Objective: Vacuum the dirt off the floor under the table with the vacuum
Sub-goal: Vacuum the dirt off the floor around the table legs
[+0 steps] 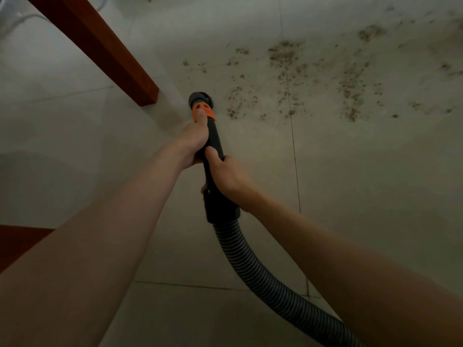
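Note:
A black vacuum wand (213,136) with an orange collar points away from me at the pale tiled floor. Its round brush nozzle (200,97) sits just left of the nearest dirt. My left hand (194,140) grips the wand near the collar, thumb lying on the orange part. My right hand (229,176) grips the wand lower down, just above the hose joint. Brown crumbly dirt (288,56) is scattered in patches across the floor to the right and beyond the nozzle. The ribbed black hose (260,269) curves down to the bottom right.
A reddish wooden table leg (105,46) slants from the top left to the floor just left of the nozzle. Another piece of red wood (17,242) shows at the left edge. Tile joints (293,146) run across the floor.

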### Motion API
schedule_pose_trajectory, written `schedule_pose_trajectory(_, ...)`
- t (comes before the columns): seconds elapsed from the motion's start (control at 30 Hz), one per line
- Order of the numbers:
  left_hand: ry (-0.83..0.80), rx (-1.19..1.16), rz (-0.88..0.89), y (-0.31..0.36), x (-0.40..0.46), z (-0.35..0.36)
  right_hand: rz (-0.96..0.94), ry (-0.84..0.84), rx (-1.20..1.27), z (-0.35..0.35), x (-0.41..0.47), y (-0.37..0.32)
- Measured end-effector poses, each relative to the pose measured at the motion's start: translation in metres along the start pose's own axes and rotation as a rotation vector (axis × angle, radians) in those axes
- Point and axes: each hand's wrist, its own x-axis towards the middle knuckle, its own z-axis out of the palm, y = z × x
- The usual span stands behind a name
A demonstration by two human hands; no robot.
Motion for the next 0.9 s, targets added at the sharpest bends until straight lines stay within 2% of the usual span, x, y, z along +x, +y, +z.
schedule_pose_trajectory(0.4, 0.009, 0.056, 0.001, -0.004, -0.014, -0.002, 0.045, -0.018, 0.083, 0.009, -0.012, 0.001)
schedule_pose_trajectory(0.7, -0.038, 0.057, 0.027, -0.025, -0.054, 0.004, 0.083, -0.031, 0.135, 0.014, -0.058, 0.016)
schedule_pose_trajectory(0.9, -0.085, 0.061, -0.028, -0.039, -0.082, 0.015, 0.075, -0.002, 0.147, 0.009, -0.091, 0.028)
